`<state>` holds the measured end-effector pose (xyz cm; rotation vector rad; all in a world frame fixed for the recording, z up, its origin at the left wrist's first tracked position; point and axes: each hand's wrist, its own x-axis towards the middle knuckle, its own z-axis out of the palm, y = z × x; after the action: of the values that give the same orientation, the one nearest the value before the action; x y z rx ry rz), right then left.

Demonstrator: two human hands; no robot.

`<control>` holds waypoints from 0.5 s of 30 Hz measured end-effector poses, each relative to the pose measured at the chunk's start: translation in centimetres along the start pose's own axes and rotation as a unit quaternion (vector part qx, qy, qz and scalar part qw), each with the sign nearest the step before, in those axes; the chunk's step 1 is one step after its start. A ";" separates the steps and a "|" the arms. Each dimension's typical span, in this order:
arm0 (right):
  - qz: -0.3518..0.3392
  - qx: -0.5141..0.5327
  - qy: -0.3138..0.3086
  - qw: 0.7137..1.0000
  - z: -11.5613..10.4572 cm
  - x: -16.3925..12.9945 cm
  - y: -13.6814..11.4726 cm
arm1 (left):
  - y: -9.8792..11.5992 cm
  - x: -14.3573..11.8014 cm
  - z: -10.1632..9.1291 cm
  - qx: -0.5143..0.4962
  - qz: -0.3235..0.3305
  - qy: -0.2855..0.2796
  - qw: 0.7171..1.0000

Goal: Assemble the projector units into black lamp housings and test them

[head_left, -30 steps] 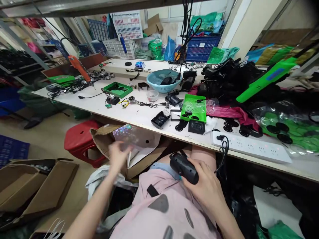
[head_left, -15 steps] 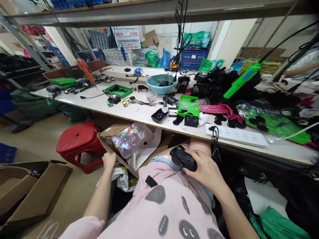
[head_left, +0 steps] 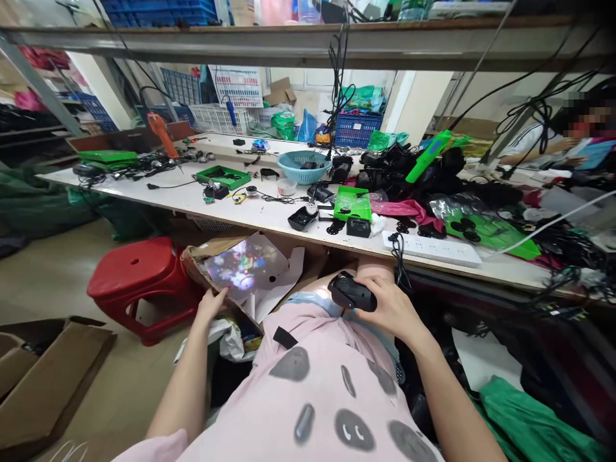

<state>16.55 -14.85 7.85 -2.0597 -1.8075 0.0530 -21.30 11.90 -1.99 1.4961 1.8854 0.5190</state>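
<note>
So the right hand (head_left: 387,300) has its fingers wrapped around a black device (head_left: 353,293), held just above the lap, near the table (head_left: 262,210) edge. Left hand (head_left: 210,308) is at the rim of a cardboard box (head_left: 219,247); can't tell if those fingers are gripping it. Colourful light speckles the white sheet (head_left: 282,282) in there, and a red stool (head_left: 137,266) sits beside it.
</note>
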 end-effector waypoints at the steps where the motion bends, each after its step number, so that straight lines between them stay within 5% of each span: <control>1: 0.000 0.000 0.003 1.000 -0.1 0.0 -0.1 | 0.0 -0.5 -0.3 -0.016 -0.012 -0.015 1.000; 6: -0.013 0.005 0.014 1.000 -0.8 0.3 -0.7 | 2.2 -6.1 -0.6 -0.129 0.001 -0.096 0.987; 9: -0.031 0.009 0.013 0.999 -1.1 0.6 -1.0 | 5.6 -12.8 1.1 -0.232 0.047 -0.238 0.942; 13: -0.041 0.008 0.007 0.999 -1.4 0.8 -1.1 | 10.5 -21.2 4.1 -0.303 0.052 -0.547 0.778; 15: -0.042 0.006 0.004 0.999 -1.5 0.7 -1.1 | 12.3 -23.2 5.6 -0.320 -0.029 -0.693 0.646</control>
<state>16.07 -14.48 9.78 -1.9701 -1.8825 0.0337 -5.94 -7.65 8.19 0.7848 0.3887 -0.0966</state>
